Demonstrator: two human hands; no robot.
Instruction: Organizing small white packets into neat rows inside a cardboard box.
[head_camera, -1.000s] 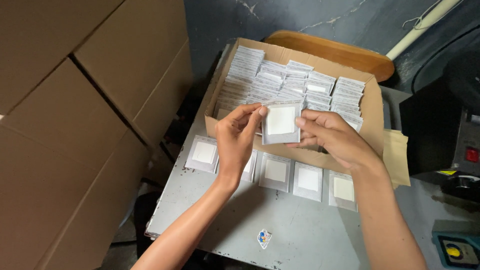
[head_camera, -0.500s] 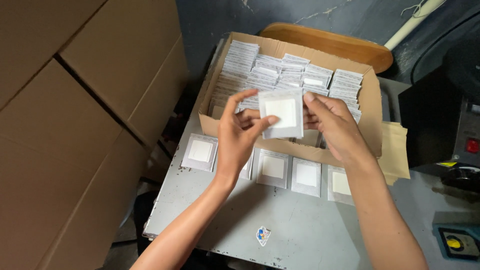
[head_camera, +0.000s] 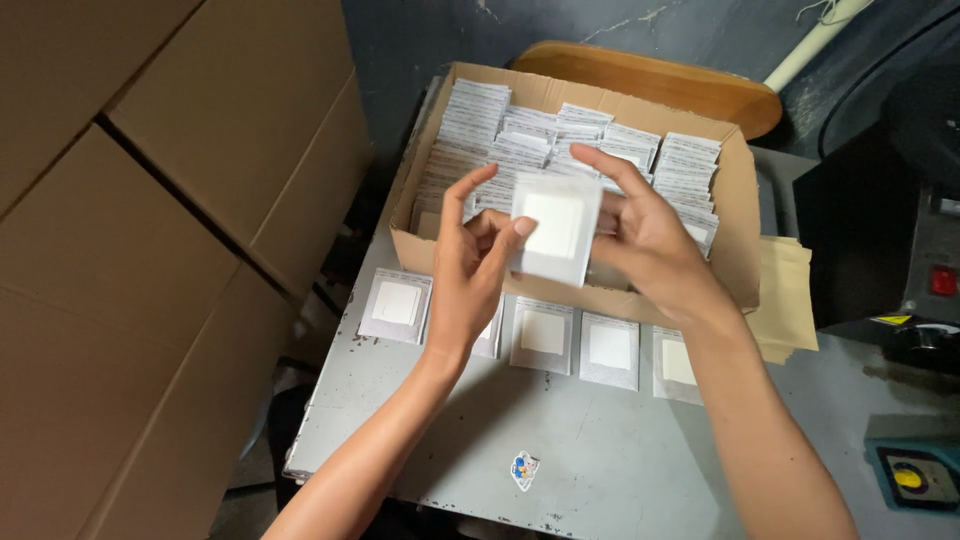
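Note:
Both hands hold one small clear sachet (head_camera: 553, 229) with a white square pad inside, lifted above the front wall of an open cardboard box (head_camera: 735, 210). My left hand (head_camera: 470, 270) pinches its left edge with thumb and fingers. My right hand (head_camera: 648, 235) supports its right side from behind. The box is packed with rows of the same sachets (head_camera: 520, 135) standing on edge. Several more sachets (head_camera: 542, 334) lie flat in a row on the grey metal table (head_camera: 600, 450), just in front of the box and under my hands.
Large stacked cardboard cartons (head_camera: 150, 200) fill the left side. A wooden board (head_camera: 660, 80) lies behind the box. A brown envelope (head_camera: 785, 300) sits right of the box. Dark machinery (head_camera: 920, 270) and a yellow-buttoned control (head_camera: 912, 478) stand at right. A small sticker (head_camera: 524, 469) is on the table.
The sachet in my hands has been lifted higher, from the box's front wall up to above its contents. Both hands rose with it.

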